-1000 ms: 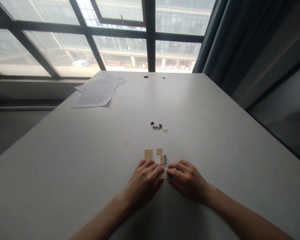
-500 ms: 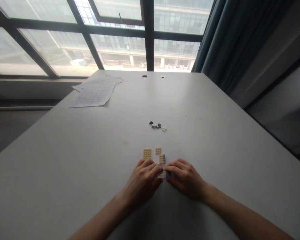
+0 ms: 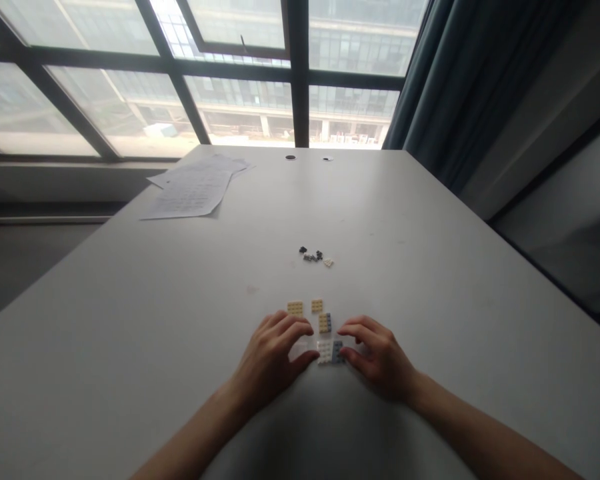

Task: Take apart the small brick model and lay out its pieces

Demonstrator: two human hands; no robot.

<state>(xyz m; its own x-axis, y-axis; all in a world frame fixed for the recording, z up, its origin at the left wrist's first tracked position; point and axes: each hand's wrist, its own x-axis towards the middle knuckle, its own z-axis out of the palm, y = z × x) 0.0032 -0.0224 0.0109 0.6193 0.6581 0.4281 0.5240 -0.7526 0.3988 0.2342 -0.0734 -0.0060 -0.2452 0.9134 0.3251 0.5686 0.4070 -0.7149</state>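
A white studded building-block plate (image 3: 324, 353) and a blue-grey studded plate (image 3: 337, 351) lie side by side on the table between my hands. My left hand (image 3: 279, 345) is open, its thumb tip at the white plate's left edge. On the other side my right hand (image 3: 375, 347) is also open, thumb tip close to the blue-grey plate; whether it touches I cannot tell. Just beyond them sits a tan-and-blue block piece (image 3: 325, 323). Farther back are a small tan plate (image 3: 317, 305) and a larger tan plate (image 3: 295, 308), the latter partly hidden by my left fingers.
Several tiny black, grey and white pieces (image 3: 312, 257) form a loose cluster farther up the white table (image 3: 430, 280). Printed papers (image 3: 193, 190) lie at the far left. Two round holes pierce the far end, before a window. A dark curtain (image 3: 460, 87) hangs at right.
Both hands have spread apart and their fingers have opened, uncovering the white and blue-grey plates. The view has shifted slightly.
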